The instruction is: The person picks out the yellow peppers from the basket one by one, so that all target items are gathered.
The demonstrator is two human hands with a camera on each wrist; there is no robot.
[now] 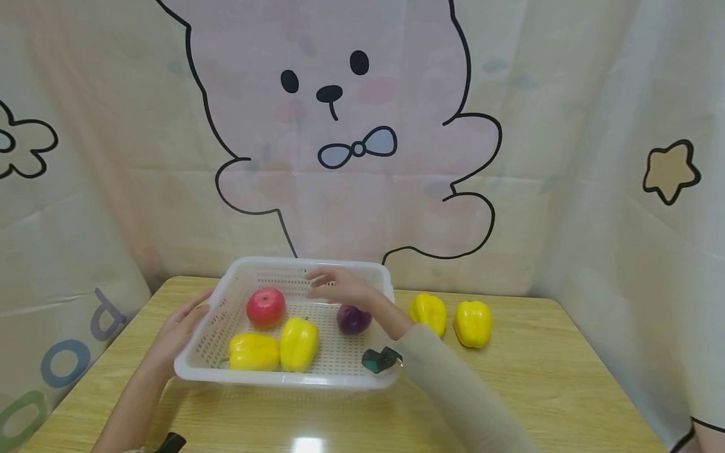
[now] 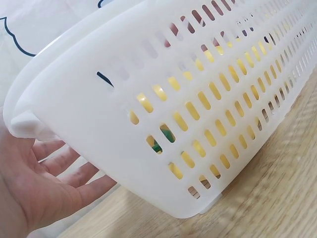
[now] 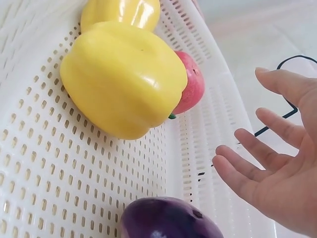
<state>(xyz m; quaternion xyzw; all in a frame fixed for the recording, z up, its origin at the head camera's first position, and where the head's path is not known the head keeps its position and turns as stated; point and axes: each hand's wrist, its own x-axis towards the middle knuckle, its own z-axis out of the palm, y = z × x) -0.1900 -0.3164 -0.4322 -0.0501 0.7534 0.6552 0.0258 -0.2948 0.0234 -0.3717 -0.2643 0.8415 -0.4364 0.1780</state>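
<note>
A white perforated basket on the table holds two yellow bell peppers, a red apple-like fruit and a rounded dark purple piece of produce. My left hand touches the basket's left side; the left wrist view shows its fingers extended against the outer wall below the rim. Over the basket, near its back wall, is my right hand. In the right wrist view this hand has spread, slightly bent fingers and an empty palm. The purple piece is partly cut off there.
Two more yellow bell peppers, one nearer and one farther from the basket, sit on the wooden table to its right. A curtain printed with a bear hangs behind the table and along both sides.
</note>
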